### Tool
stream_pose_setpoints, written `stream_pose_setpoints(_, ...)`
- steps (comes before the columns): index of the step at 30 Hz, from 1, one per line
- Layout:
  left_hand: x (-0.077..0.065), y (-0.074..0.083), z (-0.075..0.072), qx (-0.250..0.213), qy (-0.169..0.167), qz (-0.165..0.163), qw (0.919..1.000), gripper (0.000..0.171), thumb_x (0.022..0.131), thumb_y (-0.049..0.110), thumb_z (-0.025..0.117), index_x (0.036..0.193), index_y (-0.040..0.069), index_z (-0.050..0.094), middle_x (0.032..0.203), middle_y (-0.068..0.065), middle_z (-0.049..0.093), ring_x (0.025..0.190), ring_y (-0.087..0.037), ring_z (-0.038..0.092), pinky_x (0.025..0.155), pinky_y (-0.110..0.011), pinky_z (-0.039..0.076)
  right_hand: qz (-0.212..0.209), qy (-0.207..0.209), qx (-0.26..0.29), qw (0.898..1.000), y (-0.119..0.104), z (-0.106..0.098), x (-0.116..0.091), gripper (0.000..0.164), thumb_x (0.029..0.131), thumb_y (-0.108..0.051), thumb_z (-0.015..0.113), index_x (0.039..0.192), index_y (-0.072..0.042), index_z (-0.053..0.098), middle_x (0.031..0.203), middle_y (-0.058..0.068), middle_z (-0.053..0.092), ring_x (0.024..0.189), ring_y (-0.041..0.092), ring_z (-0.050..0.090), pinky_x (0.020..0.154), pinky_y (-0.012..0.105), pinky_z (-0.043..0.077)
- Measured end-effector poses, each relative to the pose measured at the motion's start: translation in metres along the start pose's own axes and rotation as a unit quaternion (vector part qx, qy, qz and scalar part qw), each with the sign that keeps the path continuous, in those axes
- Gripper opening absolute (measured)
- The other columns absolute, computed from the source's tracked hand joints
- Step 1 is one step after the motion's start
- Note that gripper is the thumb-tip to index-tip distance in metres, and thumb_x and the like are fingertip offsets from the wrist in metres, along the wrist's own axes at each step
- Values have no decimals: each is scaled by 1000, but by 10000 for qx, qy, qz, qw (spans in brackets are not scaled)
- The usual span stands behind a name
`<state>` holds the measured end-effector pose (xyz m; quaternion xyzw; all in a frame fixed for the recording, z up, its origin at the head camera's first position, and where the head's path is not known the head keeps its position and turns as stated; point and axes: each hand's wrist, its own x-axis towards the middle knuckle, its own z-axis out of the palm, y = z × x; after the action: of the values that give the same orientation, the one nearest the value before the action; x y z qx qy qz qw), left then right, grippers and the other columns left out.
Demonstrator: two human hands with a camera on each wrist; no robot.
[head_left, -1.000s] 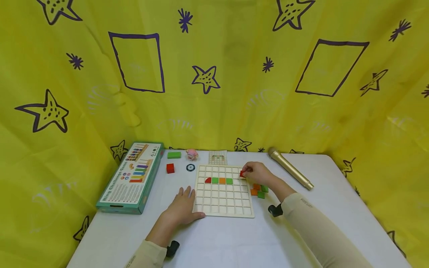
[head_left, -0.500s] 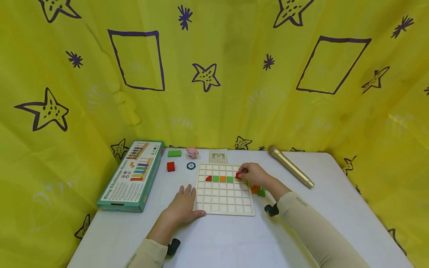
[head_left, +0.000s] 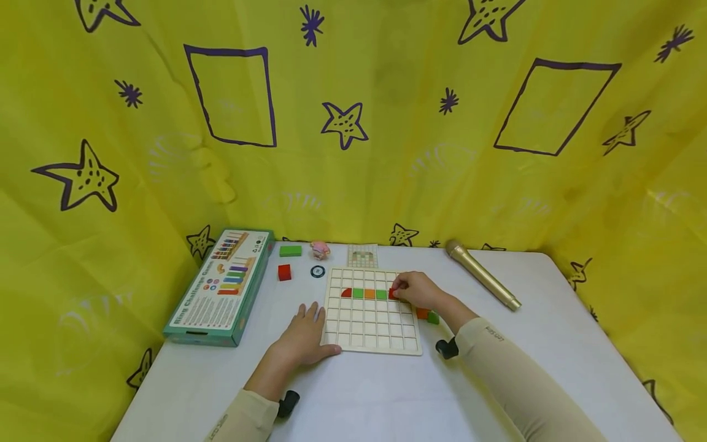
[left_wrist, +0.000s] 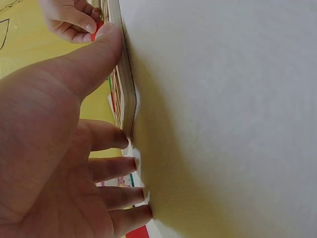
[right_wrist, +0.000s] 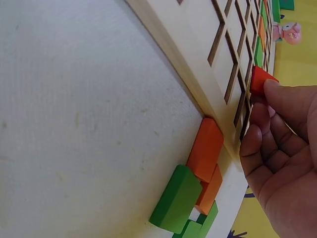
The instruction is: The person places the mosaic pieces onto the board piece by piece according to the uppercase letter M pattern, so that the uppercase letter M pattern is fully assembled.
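My right hand (head_left: pixel 418 291) pinches a red block (right_wrist: pixel 258 81) between thumb and fingers, at the right end of a row on the gridded wooden board (head_left: pixel 375 341). That row holds a red rounded piece (head_left: pixel 347 293), a green square (head_left: pixel 358 294), an orange square (head_left: pixel 369 294) and another green square (head_left: pixel 381 295). Whether the red block sits fully in its cell is hard to tell. My left hand (head_left: pixel 301 339) lies spread at the board's left edge, thumb (left_wrist: pixel 99 54) against the near corner. Orange blocks (right_wrist: pixel 205 148) and green blocks (right_wrist: pixel 176 198) lie beside the board's right edge.
A flat green game box (head_left: pixel 215 294) lies at the left. Behind the board are a patterned card (head_left: pixel 363 255), a round disc (head_left: pixel 317 271), a pink figurine (head_left: pixel 320 249), a green block (head_left: pixel 290 250) and a red cube (head_left: pixel 284 272). A gold microphone (head_left: pixel 486 276) lies at the right.
My right hand has carried the red block left and down from near the board's upper right edge to the row's end, beside the green square. The left hand stays in place.
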<state>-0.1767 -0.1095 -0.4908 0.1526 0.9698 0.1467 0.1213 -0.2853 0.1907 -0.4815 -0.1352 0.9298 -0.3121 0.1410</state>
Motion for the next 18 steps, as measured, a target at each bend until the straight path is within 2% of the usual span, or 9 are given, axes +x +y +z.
stream_pose_setpoints(10, 1, 0, -1, 43, -16, -1, 10000, 98, 85, 57, 73, 150, -8, 39, 158, -27, 31, 145, -51, 23, 115, -56, 30, -74, 26, -75, 9999, 0, 3, 1, 4, 96, -14, 68, 98, -10, 68, 89, 0, 64, 83, 19, 55, 78, 35, 49)
stream_pose_setpoints(18, 3, -1, 1, 10, 2, -25, 10000, 97, 85, 57, 74, 149, -8, 40, 157, -27, 32, 145, -51, 23, 115, -56, 30, -172, 30, -397, 9991, -1, 5, 2, 7, 96, -16, 69, 94, -9, 67, 84, -1, 63, 79, 17, 55, 75, 34, 47)
